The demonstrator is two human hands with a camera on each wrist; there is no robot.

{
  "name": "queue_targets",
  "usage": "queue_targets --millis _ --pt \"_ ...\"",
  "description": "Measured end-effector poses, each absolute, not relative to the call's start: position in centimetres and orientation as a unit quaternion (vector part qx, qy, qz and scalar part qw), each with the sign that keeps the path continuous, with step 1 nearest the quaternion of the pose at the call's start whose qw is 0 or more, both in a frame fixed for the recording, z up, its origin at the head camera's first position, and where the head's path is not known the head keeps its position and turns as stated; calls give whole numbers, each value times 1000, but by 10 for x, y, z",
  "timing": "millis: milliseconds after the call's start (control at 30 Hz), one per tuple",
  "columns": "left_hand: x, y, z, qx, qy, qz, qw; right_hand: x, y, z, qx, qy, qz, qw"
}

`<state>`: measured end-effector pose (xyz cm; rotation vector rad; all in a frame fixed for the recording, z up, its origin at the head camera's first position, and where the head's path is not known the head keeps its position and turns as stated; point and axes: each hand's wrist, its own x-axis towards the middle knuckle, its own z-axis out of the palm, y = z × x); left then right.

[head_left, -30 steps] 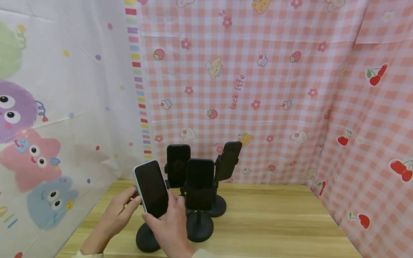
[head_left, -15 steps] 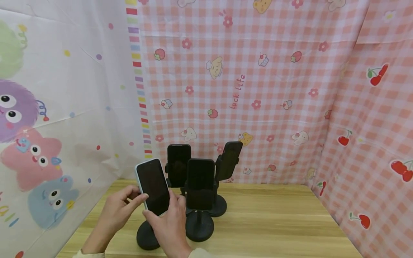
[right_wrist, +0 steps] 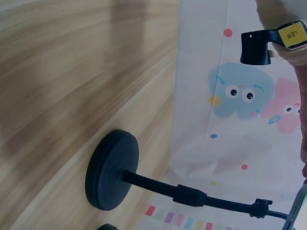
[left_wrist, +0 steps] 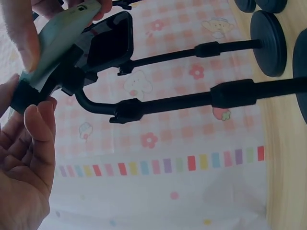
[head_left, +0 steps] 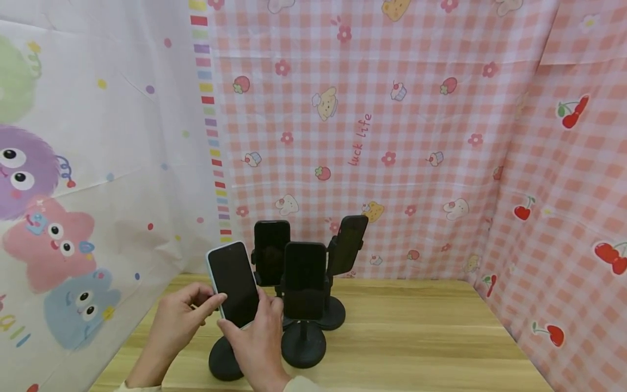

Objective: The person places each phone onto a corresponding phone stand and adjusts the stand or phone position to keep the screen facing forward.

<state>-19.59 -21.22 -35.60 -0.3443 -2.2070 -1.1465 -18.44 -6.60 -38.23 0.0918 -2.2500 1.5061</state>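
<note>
A smartphone (head_left: 235, 283) in a pale blue case sits tilted in the clamp of the front-left black phone stand. My left hand (head_left: 176, 313) is at the phone's left edge; in the left wrist view its thumb and fingers pinch the black clamp arm (left_wrist: 26, 96). From the lower right, my right hand (head_left: 259, 337) grips the phone, thumb at the bottom edge and fingers along the right side. Below, the stand's round base (head_left: 224, 362) stands on the wooden table. The right wrist view shows its base (right_wrist: 112, 170) and pole, with the right hand's grip mostly out of frame.
Close on the right stands a black phone (head_left: 305, 280) on its own stand. Behind it are another upright phone (head_left: 271, 253) and a turned phone (head_left: 348, 245), also on stands. Patterned cloths (head_left: 392, 120) enclose the wooden table (head_left: 416, 332).
Over the last second the phone's top has shifted slightly right and up. The left hand has moved slightly right, its thumb now farther over the phone's left edge. The right hand keeps its grip.
</note>
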Motion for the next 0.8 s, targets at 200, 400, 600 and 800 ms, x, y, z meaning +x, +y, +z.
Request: queue_targets --millis 200,400,600,800 --pt "-198 -211 -352 -106 -865 -387 303 -185 -65 -382 25 -824 535 186" --pt "-199 -210 -354 -103 -867 -376 310 -182 -64 -383 37 -822 540 177" --pt "-199 -212 -362 -96 -860 -397 307 -177 -58 -385 61 -831 534 147" --pt "-200 -218 -369 -116 -838 -422 325 -173 -46 -390 66 -848 517 91"
